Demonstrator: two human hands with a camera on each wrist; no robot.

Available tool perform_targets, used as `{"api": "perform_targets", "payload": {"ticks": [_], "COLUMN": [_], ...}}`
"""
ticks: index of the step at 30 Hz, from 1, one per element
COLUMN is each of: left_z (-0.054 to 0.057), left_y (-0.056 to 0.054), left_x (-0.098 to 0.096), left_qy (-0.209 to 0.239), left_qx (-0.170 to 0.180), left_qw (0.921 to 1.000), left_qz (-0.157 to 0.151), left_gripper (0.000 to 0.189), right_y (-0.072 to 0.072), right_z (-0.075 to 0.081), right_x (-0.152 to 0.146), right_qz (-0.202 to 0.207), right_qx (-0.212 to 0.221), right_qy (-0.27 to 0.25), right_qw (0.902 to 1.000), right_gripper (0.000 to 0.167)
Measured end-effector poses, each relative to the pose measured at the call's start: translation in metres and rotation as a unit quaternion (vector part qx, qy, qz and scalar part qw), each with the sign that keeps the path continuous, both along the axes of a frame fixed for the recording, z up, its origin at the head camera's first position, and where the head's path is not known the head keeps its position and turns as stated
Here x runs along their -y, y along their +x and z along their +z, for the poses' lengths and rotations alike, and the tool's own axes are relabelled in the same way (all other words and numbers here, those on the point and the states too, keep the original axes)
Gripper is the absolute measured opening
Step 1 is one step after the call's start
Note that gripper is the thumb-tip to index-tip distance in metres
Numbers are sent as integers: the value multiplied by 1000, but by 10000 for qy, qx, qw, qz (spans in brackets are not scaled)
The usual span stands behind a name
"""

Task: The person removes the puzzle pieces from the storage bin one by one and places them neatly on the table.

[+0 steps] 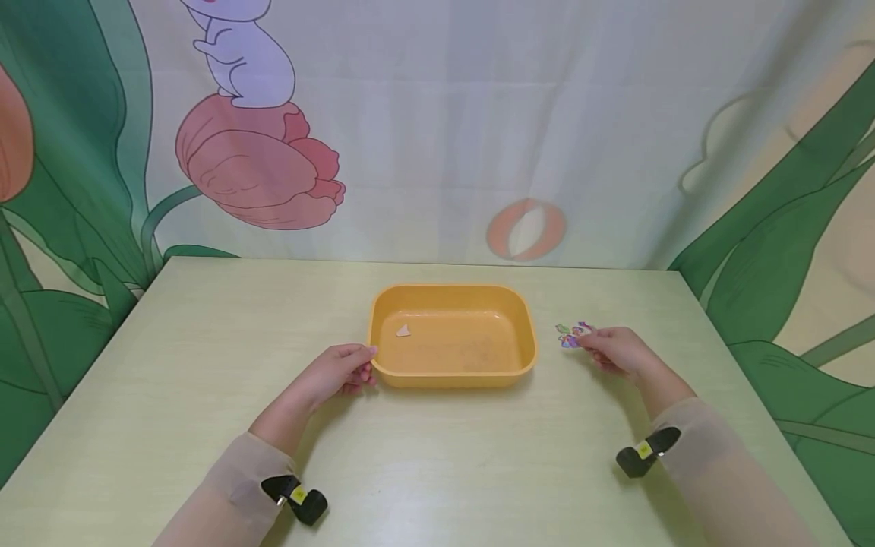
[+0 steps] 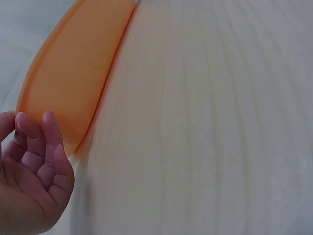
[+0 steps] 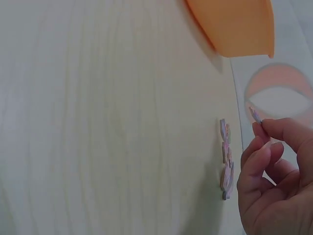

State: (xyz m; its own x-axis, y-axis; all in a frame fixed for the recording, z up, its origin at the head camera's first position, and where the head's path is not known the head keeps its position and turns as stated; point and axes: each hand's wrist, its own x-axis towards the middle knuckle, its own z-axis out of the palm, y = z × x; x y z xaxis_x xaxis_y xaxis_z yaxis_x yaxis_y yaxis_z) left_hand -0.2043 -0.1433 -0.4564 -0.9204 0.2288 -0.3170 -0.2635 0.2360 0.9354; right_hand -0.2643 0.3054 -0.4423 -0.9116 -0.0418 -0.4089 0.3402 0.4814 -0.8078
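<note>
A shallow yellow-orange plastic tray [image 1: 451,378] sits on the table, and a small pale triangular piece [image 1: 403,331] lies inside it at the left. My left hand [image 1: 344,369] grips the tray's left front corner, thumb at the rim and fingers curled against the outer wall [image 2: 73,83]. To the right of the tray, my right hand [image 1: 620,349] pinches a small, thin colourful piece [image 3: 255,114] between thumb and forefinger. Below that hand, several small flat colourful pieces [image 3: 226,161] lie close together on the table. The print on the pinched piece is too small to read.
The pale wood-grain table [image 1: 451,463] ends at a back edge beyond the tray. Behind it hangs a curtain [image 1: 424,137] printed with a white animal, flowers and leaves. A small black camera [image 1: 295,497] is strapped to the left wrist, another [image 1: 648,452] to the right.
</note>
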Motion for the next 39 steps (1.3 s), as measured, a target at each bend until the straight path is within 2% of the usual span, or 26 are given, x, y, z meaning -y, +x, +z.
{"api": "perform_targets", "payload": {"ticks": [5,11,25,39], "left_z": [0,0,0,0], "left_y": [0,0,0,0], "left_x": [0,-1,-1,0], "left_qy": [-15,-40,-44,-36], "left_qx": [13,-1,3,10], "left_qw": [10000,10000,10000,10000], "left_qz": [-4,16,43,35], "left_gripper": [29,30,31,32], "right_y": [-3,-5,-8,-5], "right_z": [-7,-12,-18,-13], "right_x": [-2,-2,-1,5], "right_qz": [141,171,-28,-29], "right_qx": [-112,-192,-83,-183], "right_qy": [803,1247,1589,1798], "right_qw": [9966,9919,9873,9835], "right_gripper": [27,27,26,26]}}
